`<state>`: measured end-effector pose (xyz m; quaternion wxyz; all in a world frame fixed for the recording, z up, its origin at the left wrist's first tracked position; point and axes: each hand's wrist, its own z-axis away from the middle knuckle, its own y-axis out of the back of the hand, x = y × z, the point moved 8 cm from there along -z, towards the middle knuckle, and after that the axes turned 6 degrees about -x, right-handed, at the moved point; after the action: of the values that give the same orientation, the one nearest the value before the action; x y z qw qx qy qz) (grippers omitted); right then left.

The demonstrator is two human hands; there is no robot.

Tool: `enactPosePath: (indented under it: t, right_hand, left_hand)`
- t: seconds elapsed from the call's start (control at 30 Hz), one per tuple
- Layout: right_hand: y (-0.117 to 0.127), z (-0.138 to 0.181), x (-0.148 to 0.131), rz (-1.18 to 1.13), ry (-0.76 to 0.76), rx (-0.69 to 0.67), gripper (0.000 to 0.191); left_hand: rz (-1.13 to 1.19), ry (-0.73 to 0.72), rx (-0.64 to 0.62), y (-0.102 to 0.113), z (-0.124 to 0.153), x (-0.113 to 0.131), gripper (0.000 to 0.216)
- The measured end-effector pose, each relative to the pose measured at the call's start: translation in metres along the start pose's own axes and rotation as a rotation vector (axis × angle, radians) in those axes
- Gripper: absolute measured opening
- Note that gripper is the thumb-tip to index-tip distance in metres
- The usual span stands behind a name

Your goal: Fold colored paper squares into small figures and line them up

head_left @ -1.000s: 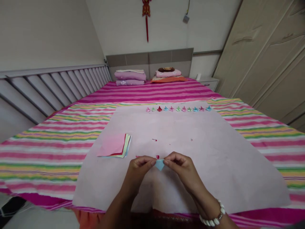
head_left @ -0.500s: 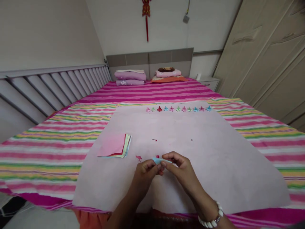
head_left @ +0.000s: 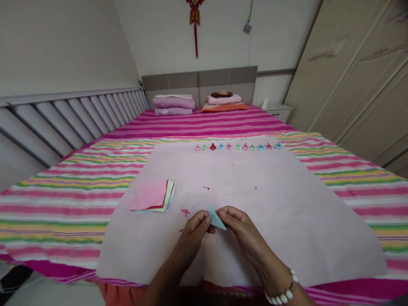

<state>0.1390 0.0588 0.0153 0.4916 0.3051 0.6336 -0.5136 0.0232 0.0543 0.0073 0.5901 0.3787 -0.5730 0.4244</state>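
Observation:
A small light-blue folded paper is held up over the pale sheet, one long point angled down to the right. My left hand pinches its left side between thumb and fingers. Against the upper right edge of the paper, the thumb and fingertips of my right hand are closed; some of those fingertips are hidden behind it. To the left lies a stack of square coloured papers, pink on top with red, pale green and blue edges showing.
The large pale sheet covers the striped bed. Along its far edge stands a row of several small folded paper pieces in pink, green, red and blue. Dark red marks dot the sheet. A slatted rail runs along the left.
The blue folded paper has turned from nearly edge-on to showing a broad triangular face, its right point now lower. My right fingers have shifted to its upper edge.

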Motion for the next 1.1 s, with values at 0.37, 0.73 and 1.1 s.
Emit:
enactPosePath:
  t: [0.37,0.73,1.1]
  right_hand:
    - [-0.003,0.000,-0.001,-0.014,-0.007,-0.049,0.020]
    - [0.006,-0.002,-0.002,0.165,-0.006,0.003,0.023]
    - [0.017,-0.003,0.003,0.365,0.164,0.213,0.014]
  left_hand:
    - [-0.054,-0.034,-0.061,-0.001,0.000,0.002,0.024]
    - [-0.132,-0.013,-0.003,0.003,-0.003,0.005,0.023]
    - [-0.393,-0.087,0.324,0.011,0.007,0.011,0.034]
